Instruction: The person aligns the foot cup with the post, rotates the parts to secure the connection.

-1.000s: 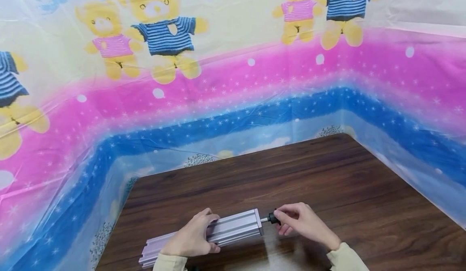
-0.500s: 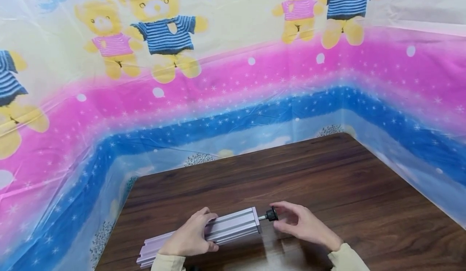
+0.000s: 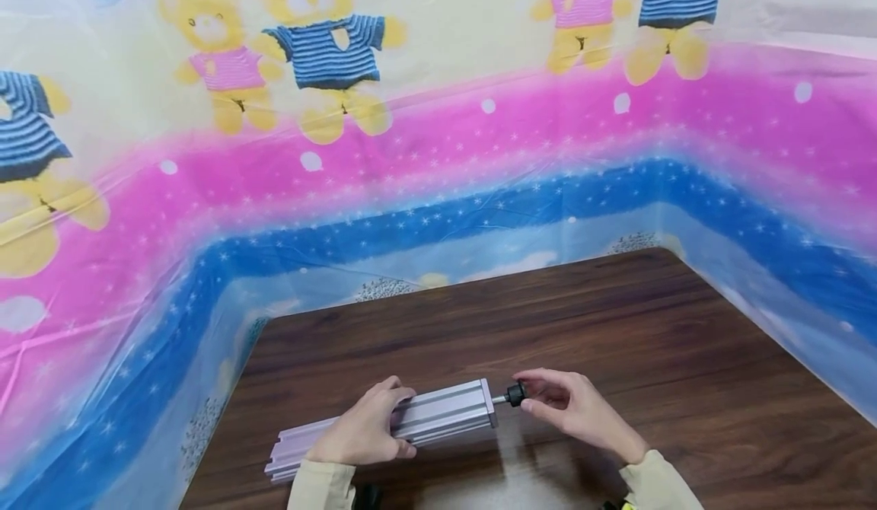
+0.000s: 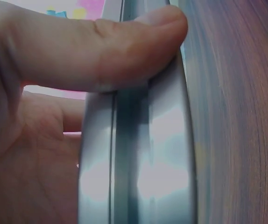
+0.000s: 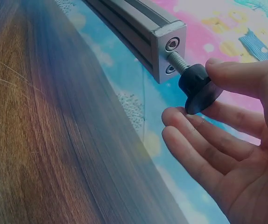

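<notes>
A silver slotted aluminium profile (image 3: pixel 448 411) is held level above the dark wooden table. My left hand (image 3: pixel 363 428) grips it near its middle; in the left wrist view the thumb (image 4: pixel 101 51) lies across the slotted side. A threaded stud (image 5: pixel 178 60) sticks out of the end plate (image 5: pixel 162 58), between two socket screws. On that stud sits a black levelling foot (image 5: pixel 194 85), with a stretch of bare thread between it and the plate. My right hand (image 3: pixel 585 412) pinches the foot's rim between thumb and index finger, the other fingers loosely bent below.
The wooden table (image 3: pixel 548 320) spreads out behind and to the right of the hands. A printed cloth (image 3: pixel 438 145) with teddy bears hangs along its far and side edges. Dark objects show near the bottom edge beside both sleeves.
My right hand gripped the foot, loosened its fingers half a second ago, and now pinches it again. The left hand keeps its hold. The head view has shifted slightly.
</notes>
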Tool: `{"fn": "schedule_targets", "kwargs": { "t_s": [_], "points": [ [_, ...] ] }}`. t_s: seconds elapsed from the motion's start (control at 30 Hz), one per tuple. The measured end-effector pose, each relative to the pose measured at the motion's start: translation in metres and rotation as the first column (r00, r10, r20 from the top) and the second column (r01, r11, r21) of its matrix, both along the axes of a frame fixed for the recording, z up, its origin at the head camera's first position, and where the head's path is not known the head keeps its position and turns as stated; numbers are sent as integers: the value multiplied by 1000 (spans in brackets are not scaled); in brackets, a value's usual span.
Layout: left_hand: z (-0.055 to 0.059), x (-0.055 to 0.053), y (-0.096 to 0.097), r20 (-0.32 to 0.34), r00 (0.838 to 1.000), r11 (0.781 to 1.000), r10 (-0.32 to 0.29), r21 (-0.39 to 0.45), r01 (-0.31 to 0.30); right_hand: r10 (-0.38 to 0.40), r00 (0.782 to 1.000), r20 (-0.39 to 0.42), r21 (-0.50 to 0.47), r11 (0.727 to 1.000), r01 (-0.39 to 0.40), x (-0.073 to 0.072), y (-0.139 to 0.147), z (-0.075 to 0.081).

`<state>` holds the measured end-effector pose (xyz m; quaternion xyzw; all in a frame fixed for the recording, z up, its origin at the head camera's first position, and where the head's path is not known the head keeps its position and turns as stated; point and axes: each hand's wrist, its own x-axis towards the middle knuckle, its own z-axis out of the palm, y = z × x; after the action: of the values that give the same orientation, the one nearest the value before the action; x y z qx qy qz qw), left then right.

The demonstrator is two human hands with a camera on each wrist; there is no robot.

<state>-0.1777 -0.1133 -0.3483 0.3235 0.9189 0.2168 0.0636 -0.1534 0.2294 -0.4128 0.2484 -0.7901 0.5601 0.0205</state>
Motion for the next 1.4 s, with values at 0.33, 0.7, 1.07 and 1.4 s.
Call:
{"fn": "schedule_targets", "kwargs": {
  "t_s": [0.33, 0.7, 1.07, 1.4],
  "points": [
    [-2, 1, 2, 19, 1000, 1000, 9, 9, -10, -58, 994, 91, 29, 998, 56, 0, -3, 1],
    [-1, 4, 3, 19, 1000, 1000, 15, -8, -15, -41, 981, 189, 68, 997, 28, -1, -5, 4],
    [0, 5, 4, 36, 999, 1000, 14, -1, -14, 52, 998, 38, -33, 998, -51, 4, 2, -6],
    [-2, 2, 5, 48, 999, 1000, -4, 6, 4, 24, 1000, 2, 14, 1000, -25, 1, 4, -4]
  ]
}}
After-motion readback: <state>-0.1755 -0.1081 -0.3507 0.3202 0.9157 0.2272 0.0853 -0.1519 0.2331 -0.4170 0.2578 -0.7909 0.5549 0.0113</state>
